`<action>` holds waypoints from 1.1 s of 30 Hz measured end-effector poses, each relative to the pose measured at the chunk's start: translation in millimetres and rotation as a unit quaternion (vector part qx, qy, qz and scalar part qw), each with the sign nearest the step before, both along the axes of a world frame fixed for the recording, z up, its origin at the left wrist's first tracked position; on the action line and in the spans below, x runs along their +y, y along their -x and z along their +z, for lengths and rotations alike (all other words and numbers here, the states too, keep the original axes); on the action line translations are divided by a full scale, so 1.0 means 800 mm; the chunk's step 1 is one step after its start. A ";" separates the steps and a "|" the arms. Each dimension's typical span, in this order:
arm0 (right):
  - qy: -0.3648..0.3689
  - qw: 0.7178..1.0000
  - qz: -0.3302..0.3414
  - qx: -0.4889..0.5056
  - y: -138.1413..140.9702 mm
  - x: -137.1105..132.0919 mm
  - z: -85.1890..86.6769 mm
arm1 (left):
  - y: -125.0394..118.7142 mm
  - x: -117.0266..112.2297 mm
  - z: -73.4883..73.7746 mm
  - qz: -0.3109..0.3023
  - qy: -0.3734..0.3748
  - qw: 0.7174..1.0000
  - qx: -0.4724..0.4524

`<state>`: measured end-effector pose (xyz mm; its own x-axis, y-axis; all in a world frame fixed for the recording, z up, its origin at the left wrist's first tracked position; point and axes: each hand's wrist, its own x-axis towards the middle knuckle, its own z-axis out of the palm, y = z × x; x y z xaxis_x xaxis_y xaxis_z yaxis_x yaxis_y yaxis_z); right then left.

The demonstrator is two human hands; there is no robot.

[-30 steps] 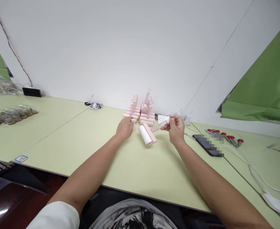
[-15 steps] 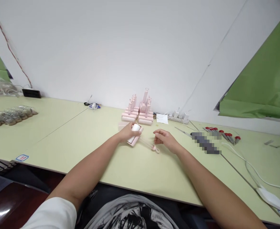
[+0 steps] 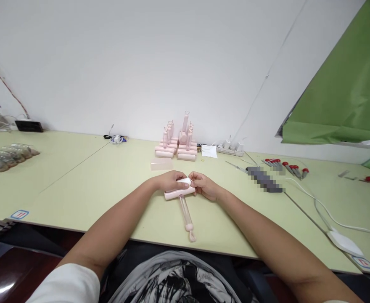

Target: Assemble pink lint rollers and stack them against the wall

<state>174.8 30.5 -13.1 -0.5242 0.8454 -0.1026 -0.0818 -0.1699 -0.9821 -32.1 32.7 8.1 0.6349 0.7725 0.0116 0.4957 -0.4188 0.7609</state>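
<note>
A pink lint roller (image 3: 180,194) with a white sticky roll is between my hands, its clear pink handle (image 3: 186,211) pointing down toward the table's front edge. My left hand (image 3: 171,182) is closed around the left part of the head, thumb lying over the white roll. At the roll's right end, the fingers of my right hand (image 3: 203,185) are pinched together on its edge; what exactly they pinch is too small to tell. A loose pale pink cover (image 3: 162,164) lies on the table just beyond my left hand.
Several pink lint rollers (image 3: 176,145) stand against the wall. A power strip (image 3: 233,150) and a white paper (image 3: 209,151) are right of them. Farther right lie a blurred dark object (image 3: 264,179), red-handled tools (image 3: 286,165) and a white cable (image 3: 311,205). Bagged items (image 3: 10,158) lie far left.
The lint roller has turned so its handle points toward me. My right hand has moved left onto the roll's right end. The camera view has shifted slightly.
</note>
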 end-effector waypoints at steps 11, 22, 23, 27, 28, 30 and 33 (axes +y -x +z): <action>0.029 0.997 0.053 0.053 0.003 0.013 -0.010 | 0.003 0.006 0.005 -0.054 0.016 0.998 0.040; -0.015 0.999 -0.049 0.010 0.016 0.014 -0.015 | -0.001 0.010 0.002 -0.005 0.058 0.998 -0.019; -0.029 0.997 -0.072 -0.001 0.019 0.014 -0.016 | -0.003 0.008 0.002 0.002 0.049 0.999 -0.019; -0.083 0.982 -0.164 -0.053 0.031 0.013 -0.024 | -0.016 0.001 0.001 0.052 0.002 0.998 -0.026; -0.094 0.976 -0.183 -0.068 0.032 0.013 -0.026 | -0.019 0.001 -0.001 0.073 -0.016 0.997 -0.032; -0.116 0.966 -0.210 -0.098 0.034 0.014 -0.028 | -0.024 0.004 -0.007 0.136 -0.038 0.988 -0.064; -0.151 0.953 -0.218 -0.145 0.030 0.015 -0.027 | -0.027 0.013 -0.019 0.229 -0.036 0.964 -0.130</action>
<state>150.5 42.6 -34.9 -0.1030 0.9903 0.0933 0.2018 0.1127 -0.9729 -10.6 42.8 -6.8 0.1966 0.9621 0.1889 0.4376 -0.2585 0.8612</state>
